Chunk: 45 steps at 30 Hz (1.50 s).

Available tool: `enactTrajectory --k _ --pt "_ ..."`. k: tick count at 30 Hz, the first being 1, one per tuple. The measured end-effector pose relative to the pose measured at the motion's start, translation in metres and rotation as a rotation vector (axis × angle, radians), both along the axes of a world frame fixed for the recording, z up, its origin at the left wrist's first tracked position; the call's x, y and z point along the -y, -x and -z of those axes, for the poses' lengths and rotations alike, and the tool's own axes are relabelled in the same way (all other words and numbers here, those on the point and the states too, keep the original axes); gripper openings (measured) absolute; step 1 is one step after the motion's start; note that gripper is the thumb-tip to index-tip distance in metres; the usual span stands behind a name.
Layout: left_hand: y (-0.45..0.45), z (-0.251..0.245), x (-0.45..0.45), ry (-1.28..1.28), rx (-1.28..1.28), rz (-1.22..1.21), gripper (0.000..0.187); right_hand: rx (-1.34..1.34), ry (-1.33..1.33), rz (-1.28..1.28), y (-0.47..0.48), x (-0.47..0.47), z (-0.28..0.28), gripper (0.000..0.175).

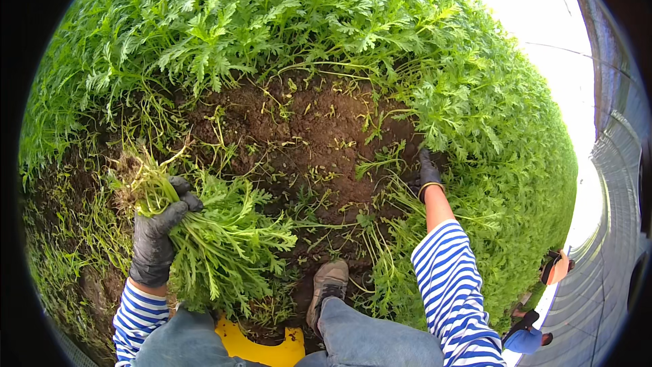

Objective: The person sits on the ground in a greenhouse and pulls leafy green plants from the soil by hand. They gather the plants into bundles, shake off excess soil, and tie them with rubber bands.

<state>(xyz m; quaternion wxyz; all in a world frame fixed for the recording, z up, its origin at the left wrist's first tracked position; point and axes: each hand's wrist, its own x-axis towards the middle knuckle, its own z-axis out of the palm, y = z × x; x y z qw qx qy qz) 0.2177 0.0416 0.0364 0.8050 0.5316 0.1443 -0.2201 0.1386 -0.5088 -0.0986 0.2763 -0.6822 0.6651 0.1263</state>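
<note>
My left hand [165, 219], in a black glove, is closed around a bunch of leafy green plants [229, 239]. Their pale stems and soil-covered roots [135, 183] stick out on the left, and the leaves hang to the right over my knee. My right hand [427, 171], gloved too, reaches down at the base of the standing plants [458, 127] on the right. Leaves and shadow partly hide its fingers, so what they hold cannot be made out. Between my hands lies brown soil [310, 132] with small seedlings and loose stems.
Dense leafy plants [254, 15] stand ahead and to the right. Uprooted stems [377, 250] lie by my shoe [328, 285]. A yellow plastic object [260, 349] is between my legs. Two other people [527, 334] are at the far right, near the greenhouse's sheeting [606, 244]. Weeds [61, 250] cover the left ground.
</note>
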Motion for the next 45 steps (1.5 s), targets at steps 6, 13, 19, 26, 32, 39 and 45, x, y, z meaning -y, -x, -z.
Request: enactTrajectory --k 6,13,19,26,32,39,45 --pt "-0.001 0.001 0.009 -0.005 0.011 0.057 0.04 -0.737 -0.145 -1.099 -0.017 -0.016 0.016 0.067" --pt "-0.004 -0.007 -0.001 0.303 0.013 0.581 0.038 0.17 -0.546 -0.919 -0.045 -0.184 -0.047 0.034" --pt "0.016 0.018 -0.005 0.619 0.124 0.812 0.04 0.841 -0.483 -1.211 -0.025 -0.277 -0.075 0.055" --pt "0.011 0.01 -0.003 0.449 -0.09 0.716 0.036 1.11 0.124 0.169 0.059 0.027 -0.01 0.024" --pt "0.02 0.013 -0.011 0.25 -0.145 0.688 0.033 0.496 0.105 -0.128 0.101 -0.01 -0.024 0.043" --pt "0.015 0.003 -0.009 0.205 -0.194 0.69 0.037 -0.881 -0.088 -0.959 0.044 -0.044 -0.063 0.061" --pt "0.015 -0.004 -0.008 0.083 -0.178 0.646 0.042 -0.937 0.098 -1.093 0.076 -0.073 -0.055 0.032"
